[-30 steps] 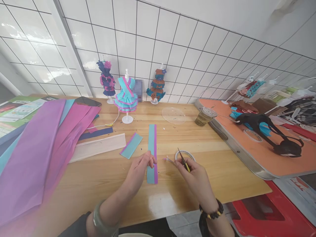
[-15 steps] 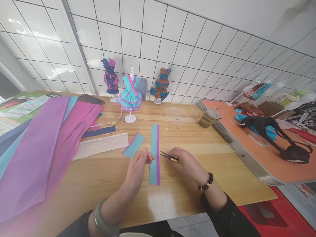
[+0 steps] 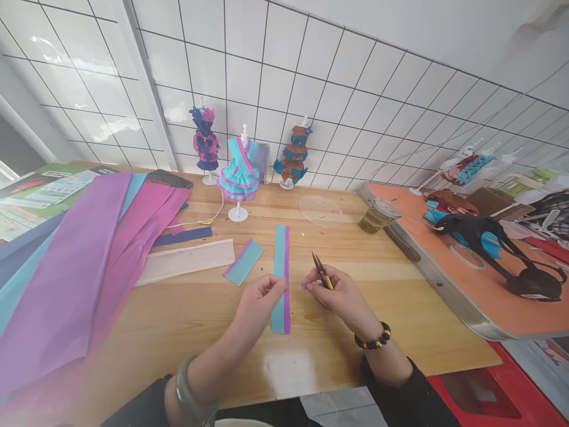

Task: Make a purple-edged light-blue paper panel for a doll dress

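A long turquoise strip with a purple edge (image 3: 279, 249) lies upright in view on the wooden table. My left hand (image 3: 260, 302) is pinched over its middle; whatever it may hold is too small to make out. To the strip's right, my right hand (image 3: 340, 293) grips small scissors (image 3: 321, 273), blades pointing up and away. A tiny purple bit (image 3: 304, 286) shows at that hand's fingertips. Left of the long strip rests a shorter turquoise and purple piece (image 3: 243, 261).
Three dressed mini mannequins stand by the tiled wall, one in turquoise (image 3: 240, 172). Purple and pink sheets (image 3: 89, 249) cover the left side. A lidded cup (image 3: 377, 214) and clear disc (image 3: 320, 211) sit behind; a black headset (image 3: 502, 255) lies on the orange surface.
The scissors have turned from pointing left to pointing up. A purple bit now shows at my right fingertips. My left hand has shifted slightly right, its fingers pinched together.
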Demonstrator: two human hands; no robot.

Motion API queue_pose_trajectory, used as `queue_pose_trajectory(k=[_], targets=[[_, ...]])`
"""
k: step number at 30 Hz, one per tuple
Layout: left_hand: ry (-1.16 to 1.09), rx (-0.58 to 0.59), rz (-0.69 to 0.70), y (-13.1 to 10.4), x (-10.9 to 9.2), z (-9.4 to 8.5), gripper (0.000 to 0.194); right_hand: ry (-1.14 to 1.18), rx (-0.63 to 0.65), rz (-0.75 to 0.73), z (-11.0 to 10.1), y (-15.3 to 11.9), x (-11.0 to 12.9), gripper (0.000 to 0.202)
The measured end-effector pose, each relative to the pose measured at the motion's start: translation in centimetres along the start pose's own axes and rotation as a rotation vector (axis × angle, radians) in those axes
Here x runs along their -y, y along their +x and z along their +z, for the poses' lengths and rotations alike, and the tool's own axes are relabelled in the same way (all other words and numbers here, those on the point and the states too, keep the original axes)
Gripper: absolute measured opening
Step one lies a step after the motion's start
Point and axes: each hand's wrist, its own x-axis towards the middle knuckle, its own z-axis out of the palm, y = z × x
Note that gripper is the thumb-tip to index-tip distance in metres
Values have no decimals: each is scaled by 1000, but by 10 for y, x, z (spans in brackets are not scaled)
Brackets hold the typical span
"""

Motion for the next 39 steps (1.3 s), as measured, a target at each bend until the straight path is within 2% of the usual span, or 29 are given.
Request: queue_pose_trajectory(k=[2, 3, 6, 8, 13, 18, 24, 31, 39], targets=[[54, 41, 33, 0, 3, 4, 21, 108, -22, 52, -1, -2, 2, 18], [87, 49, 64, -1, 5, 6, 25, 148, -25, 70, -1, -4, 3, 21], [187, 83, 144, -3, 11, 11, 56, 225, 0, 115, 2, -8, 9, 24], [210, 124, 169, -5, 12, 15, 64, 261, 26, 122, 4, -11, 12, 24], [224, 126, 186, -5, 11, 19, 56, 261, 53, 53, 9, -14, 17, 21], [236, 107, 215, -1, 13, 20, 51, 226, 20, 48, 12, -15, 22, 21], [221, 126, 270, 0, 19, 20, 56, 221, -123, 45, 12, -15, 21, 25], [206, 147, 216, -1, 17, 20, 59, 311, -186, 71, 11, -15, 16, 29], [208, 134, 219, -1, 17, 19, 55, 306, -328, 29, -4, -15, 14, 34]])
